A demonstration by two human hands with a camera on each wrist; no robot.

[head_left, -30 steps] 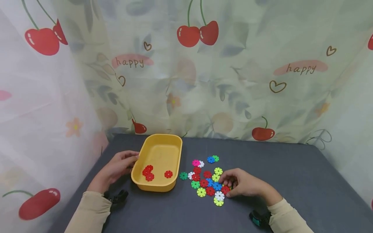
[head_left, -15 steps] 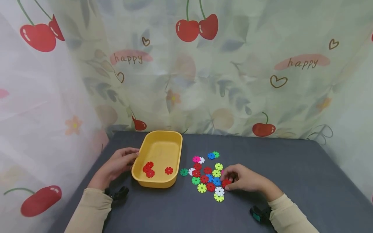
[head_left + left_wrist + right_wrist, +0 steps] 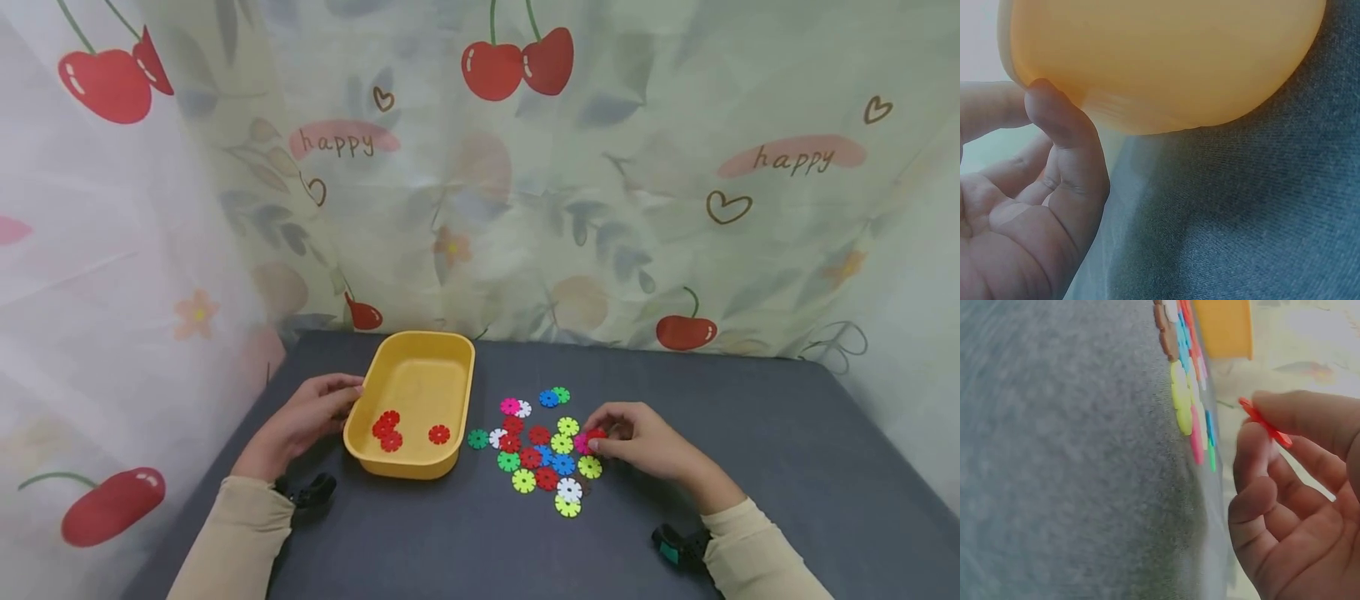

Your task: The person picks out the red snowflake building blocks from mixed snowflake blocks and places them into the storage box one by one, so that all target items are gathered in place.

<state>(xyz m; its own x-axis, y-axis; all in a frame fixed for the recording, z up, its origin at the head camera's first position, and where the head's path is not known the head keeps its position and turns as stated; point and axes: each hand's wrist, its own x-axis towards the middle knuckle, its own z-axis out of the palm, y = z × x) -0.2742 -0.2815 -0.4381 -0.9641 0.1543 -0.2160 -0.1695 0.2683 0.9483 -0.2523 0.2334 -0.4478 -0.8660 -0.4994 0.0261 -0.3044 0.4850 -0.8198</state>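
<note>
Sleeves (image 3: 234,529): beige, a dark device at each wrist.
Loose discs (image 3: 563,464): mixed colours, scattered on the dark tabletop (image 3: 712,392), right of the tray.
Right hand (image 3: 637,442): pinching a red disc (image 3: 1280,435) between thumb and finger, raised beside the pile's right edge.
Left hand (image 3: 313,415): gripping the left edge of the yellow tray (image 3: 420,375).
Tray load: four red discs (image 3: 391,440), three overlapping, one apart.
Backdrop (image 3: 525,208): cherry-printed cloth.
</note>
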